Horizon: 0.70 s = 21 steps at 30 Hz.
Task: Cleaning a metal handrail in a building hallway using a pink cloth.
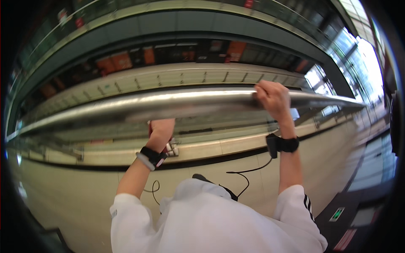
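A thick, shiny metal handrail (190, 102) crosses the view in front of me, bent by the lens. My right hand (274, 99) is closed around its top on the right side. My left hand (164, 129) is lower, just beneath the rail's near edge, with its fingers hidden from sight. Dark red material (150, 127) shows beside the left hand; I cannot tell what it is or whether the hand grips it. Each wrist wears a black strap, one on the left wrist (152, 157) and one on the right wrist (286, 144).
Below the rail are glass panels (218, 128) and a pale ledge with a dark edge strip (202, 161). Thin black cables (245, 177) hang near my body over the tiled floor (95, 186). Beyond the rail, a lower walkway (190, 74) and an upper balcony (190, 8) face me.
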Each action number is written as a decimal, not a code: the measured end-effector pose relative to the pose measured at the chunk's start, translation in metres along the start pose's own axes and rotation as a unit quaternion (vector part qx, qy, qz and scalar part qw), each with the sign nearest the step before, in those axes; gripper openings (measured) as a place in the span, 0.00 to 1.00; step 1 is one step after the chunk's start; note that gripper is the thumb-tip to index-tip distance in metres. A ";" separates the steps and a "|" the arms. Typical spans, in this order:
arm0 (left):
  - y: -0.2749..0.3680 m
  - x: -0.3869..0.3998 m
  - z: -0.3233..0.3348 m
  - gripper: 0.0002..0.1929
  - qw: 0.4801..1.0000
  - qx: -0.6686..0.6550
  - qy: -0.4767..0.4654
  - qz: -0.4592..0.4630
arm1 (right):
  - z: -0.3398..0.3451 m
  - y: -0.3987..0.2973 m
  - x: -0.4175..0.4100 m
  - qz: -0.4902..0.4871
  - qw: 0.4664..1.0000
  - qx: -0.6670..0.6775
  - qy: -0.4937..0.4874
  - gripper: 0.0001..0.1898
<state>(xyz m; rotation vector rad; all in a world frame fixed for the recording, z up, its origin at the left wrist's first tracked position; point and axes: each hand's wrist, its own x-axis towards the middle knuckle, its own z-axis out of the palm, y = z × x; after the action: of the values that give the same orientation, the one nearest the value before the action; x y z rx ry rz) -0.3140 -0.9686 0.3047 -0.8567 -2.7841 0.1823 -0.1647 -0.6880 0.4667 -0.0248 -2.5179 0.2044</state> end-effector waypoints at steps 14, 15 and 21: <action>0.004 -0.059 0.172 0.11 0.967 0.151 -0.042 0.201 | 0.007 -0.001 0.005 -0.022 0.999 -0.016 0.033 0.24; 0.008 -0.065 0.186 0.11 0.964 0.140 -0.114 0.194 | 0.006 -0.003 0.008 -0.036 0.999 -0.006 0.035 0.24; 0.050 -0.111 0.169 0.10 0.950 -0.280 -0.125 0.064 | -0.006 0.016 -0.005 -0.009 0.999 -0.020 0.042 0.23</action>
<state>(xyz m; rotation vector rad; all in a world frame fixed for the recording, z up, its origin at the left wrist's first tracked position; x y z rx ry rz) -0.2398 -0.9997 0.1123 -1.2108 -3.0633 -0.5470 -0.1577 -0.6714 0.4658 -0.0249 -2.4368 0.1433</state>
